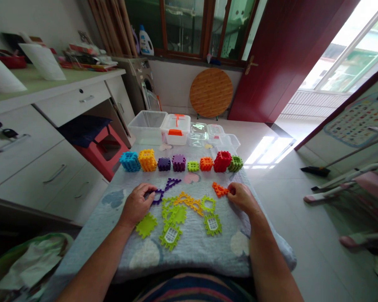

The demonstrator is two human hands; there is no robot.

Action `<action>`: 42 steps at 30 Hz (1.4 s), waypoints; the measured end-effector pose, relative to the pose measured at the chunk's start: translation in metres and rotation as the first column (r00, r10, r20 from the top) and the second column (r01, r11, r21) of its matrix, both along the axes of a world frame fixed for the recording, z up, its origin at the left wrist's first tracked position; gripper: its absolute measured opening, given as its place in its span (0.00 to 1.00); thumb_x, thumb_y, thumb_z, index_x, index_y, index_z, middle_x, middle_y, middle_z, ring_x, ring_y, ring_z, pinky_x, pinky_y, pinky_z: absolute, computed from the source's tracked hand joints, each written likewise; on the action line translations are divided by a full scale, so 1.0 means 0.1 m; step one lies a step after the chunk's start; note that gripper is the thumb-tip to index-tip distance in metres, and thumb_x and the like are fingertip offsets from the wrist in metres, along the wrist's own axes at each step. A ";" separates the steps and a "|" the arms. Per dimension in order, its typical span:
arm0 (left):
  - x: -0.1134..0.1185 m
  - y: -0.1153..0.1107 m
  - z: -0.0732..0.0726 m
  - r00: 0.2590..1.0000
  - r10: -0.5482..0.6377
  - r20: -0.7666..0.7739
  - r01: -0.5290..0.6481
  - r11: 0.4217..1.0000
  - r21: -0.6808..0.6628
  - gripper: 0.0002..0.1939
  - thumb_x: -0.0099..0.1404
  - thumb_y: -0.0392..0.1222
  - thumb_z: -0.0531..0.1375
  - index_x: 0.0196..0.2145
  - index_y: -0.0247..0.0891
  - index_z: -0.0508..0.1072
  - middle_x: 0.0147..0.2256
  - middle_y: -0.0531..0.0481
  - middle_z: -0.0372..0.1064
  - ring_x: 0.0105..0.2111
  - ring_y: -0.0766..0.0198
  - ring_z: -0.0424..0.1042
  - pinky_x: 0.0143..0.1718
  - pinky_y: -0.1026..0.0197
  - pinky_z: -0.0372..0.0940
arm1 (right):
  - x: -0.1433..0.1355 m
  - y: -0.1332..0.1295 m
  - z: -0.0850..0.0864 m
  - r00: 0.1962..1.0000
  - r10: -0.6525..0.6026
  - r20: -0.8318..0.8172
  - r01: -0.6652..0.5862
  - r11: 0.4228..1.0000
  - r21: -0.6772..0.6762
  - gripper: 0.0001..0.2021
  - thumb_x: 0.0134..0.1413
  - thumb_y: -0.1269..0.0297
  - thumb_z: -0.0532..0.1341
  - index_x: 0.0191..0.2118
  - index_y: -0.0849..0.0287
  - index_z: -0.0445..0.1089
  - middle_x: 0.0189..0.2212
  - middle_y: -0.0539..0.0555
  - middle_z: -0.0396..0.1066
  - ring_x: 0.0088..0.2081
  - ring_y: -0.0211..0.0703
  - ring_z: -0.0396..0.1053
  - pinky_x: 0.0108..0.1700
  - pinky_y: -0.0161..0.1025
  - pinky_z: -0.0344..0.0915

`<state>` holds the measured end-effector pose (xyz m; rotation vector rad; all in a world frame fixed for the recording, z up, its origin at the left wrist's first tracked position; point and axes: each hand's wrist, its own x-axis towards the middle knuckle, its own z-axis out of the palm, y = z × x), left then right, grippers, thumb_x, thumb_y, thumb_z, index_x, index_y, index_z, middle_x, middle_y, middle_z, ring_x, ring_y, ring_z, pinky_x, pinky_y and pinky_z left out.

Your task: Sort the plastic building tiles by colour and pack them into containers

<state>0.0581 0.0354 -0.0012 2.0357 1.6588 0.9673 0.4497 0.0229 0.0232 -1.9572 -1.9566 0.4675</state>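
Observation:
My left hand point(139, 203) is closed on a dark purple square frame piece point(158, 196) at the left of the cloth-covered table. A purple triangle piece point(171, 183) lies just beyond it. On the right, my right hand point(240, 196) pinches an orange triangle piece point(219, 190) by its right end. Between the hands lie yellow-orange pieces point(189, 202) and several lime green pieces point(179, 214). Two green pieces have white grid windows, one near the front point(170, 235) and one to the right point(213, 224). A solid green square point(146, 225) is beside my left forearm.
Across the table stands a row of coloured blocks and stacks, from a blue one point(130, 161) to a dark green one point(235, 163). Clear plastic boxes point(148, 128) are behind them. A red stool point(105, 147) is at the left, a broom point(316, 170) at the right.

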 end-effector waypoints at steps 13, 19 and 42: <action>0.01 0.00 0.02 1.000 0.001 0.005 -0.001 1.000 -0.002 0.10 0.61 0.44 0.55 0.35 0.40 0.74 0.38 0.47 0.73 0.41 0.56 0.72 0.49 0.55 0.66 | -0.30 0.21 -0.09 0.997 -0.050 -0.054 0.051 0.999 0.016 0.03 0.45 0.69 0.58 0.25 0.58 0.68 0.21 0.48 0.67 0.25 0.37 0.61 0.29 0.35 0.51; -0.01 -0.01 -0.01 1.000 -0.013 0.008 0.013 1.000 0.002 0.10 0.62 0.44 0.55 0.36 0.39 0.74 0.39 0.47 0.72 0.42 0.56 0.72 0.49 0.55 0.65 | -0.33 0.22 -0.10 0.997 0.063 0.049 -0.067 0.995 0.074 0.12 0.45 0.63 0.62 0.38 0.60 0.70 0.35 0.55 0.67 0.37 0.43 0.63 0.40 0.37 0.57; -0.03 -0.01 -0.02 1.000 -0.014 0.011 0.014 1.000 -0.019 0.11 0.61 0.43 0.55 0.37 0.39 0.74 0.40 0.47 0.72 0.42 0.56 0.71 0.49 0.55 0.65 | -0.42 0.27 -0.08 0.981 0.193 0.036 -0.194 0.979 0.055 0.11 0.50 0.61 0.64 0.38 0.60 0.73 0.33 0.54 0.66 0.34 0.42 0.62 0.39 0.37 0.57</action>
